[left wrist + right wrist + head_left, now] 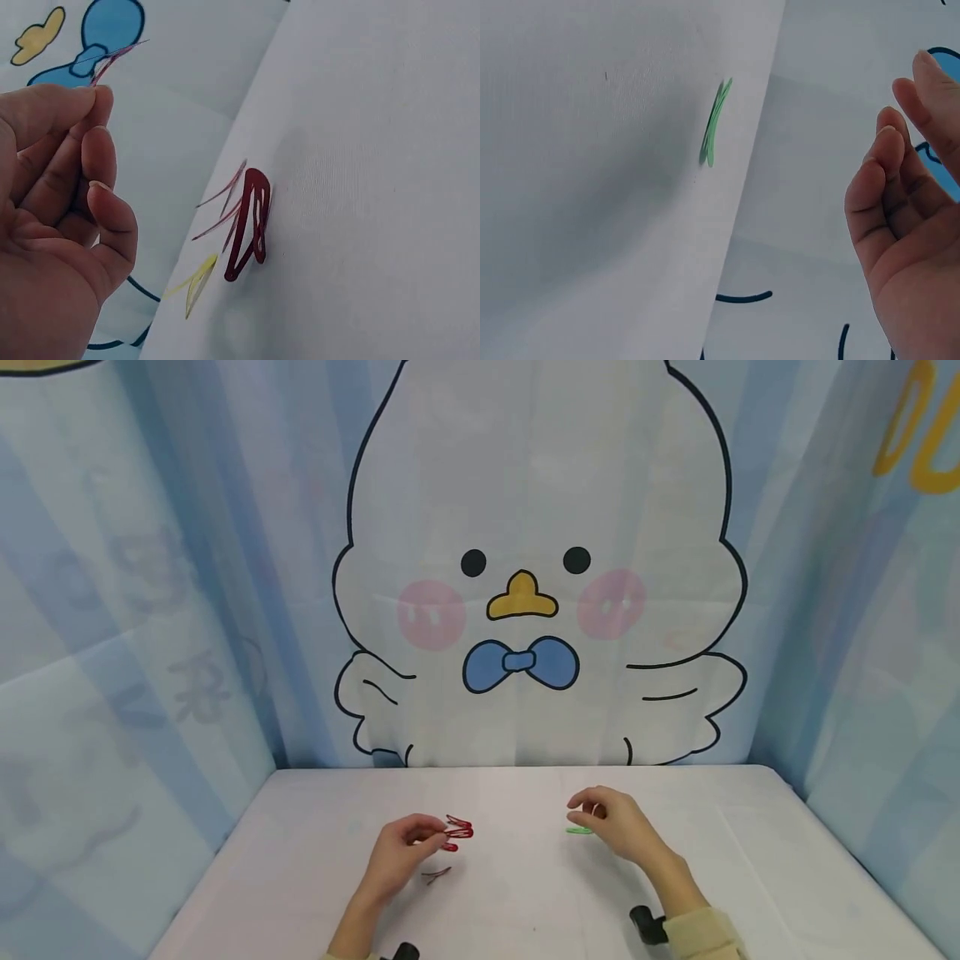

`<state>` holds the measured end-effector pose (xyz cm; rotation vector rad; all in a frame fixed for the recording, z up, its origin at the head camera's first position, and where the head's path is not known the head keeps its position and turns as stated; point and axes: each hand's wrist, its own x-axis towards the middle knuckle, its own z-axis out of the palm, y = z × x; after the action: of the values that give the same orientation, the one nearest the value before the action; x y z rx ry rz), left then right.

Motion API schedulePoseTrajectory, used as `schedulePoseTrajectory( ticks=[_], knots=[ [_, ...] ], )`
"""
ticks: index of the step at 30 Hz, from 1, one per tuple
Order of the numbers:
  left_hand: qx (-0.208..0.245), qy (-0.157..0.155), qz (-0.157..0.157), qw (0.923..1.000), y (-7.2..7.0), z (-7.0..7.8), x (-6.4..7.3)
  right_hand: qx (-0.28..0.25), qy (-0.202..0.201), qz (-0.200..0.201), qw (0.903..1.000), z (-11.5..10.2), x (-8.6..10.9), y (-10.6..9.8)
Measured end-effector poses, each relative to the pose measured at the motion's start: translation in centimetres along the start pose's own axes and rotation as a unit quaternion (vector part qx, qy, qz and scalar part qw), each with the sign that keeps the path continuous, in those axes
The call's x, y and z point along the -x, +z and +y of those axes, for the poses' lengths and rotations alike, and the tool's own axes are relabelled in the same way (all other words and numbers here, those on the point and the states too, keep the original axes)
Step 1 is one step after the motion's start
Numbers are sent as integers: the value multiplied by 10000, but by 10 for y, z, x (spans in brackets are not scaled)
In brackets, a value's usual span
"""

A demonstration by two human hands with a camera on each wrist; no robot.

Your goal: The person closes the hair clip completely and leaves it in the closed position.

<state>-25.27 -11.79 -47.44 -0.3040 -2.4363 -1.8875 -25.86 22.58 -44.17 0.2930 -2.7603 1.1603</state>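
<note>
My left hand pinches a red snap hair clip between thumb and index fingertip, above the table. Below it in the left wrist view lie a dark red snap clip, two thinner-looking red clips and a yellow clip; the left hand hides the yellow one from the head view. A dark clip lies closest to me, beside the left wrist. My right hand is raised with loosely bent fingers, thumb and index apart, holding nothing. A green clip rests on the table just under it.
A white cloth covers the table. Behind it hangs a curtain printed with a cartoon bird, and more curtain closes off both sides. Black camera mounts sit at the wrists.
</note>
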Motion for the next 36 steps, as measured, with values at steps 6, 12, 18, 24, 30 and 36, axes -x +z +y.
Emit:
schedulePoseTrajectory(
  ticks=[6, 12, 18, 24, 30, 36],
  knots=[
    [382, 19, -147, 9992, 11, 4, 2, -131, -432, -58, 9990, -10, 3, 8],
    [543, 121, -198, 9983, 21, 10, 2, -217, -811, 28, 9965, -21, 7, 15],
    [617, 69, -256, 9977, 27, 16, 3, -412, -926, 59, 9948, -29, 10, 21],
    [577, 1, -328, 9978, 37, 20, 3, -752, -756, 147, 9942, -34, 15, 30],
    [535, 101, -376, 9978, 47, 23, 2, -1056, -723, 172, 9916, -39, 20, 40],
    [588, 183, -598, 9963, 52, 25, 5, -1391, -869, 132, 9864, -43, 25, 47]
  ],
)
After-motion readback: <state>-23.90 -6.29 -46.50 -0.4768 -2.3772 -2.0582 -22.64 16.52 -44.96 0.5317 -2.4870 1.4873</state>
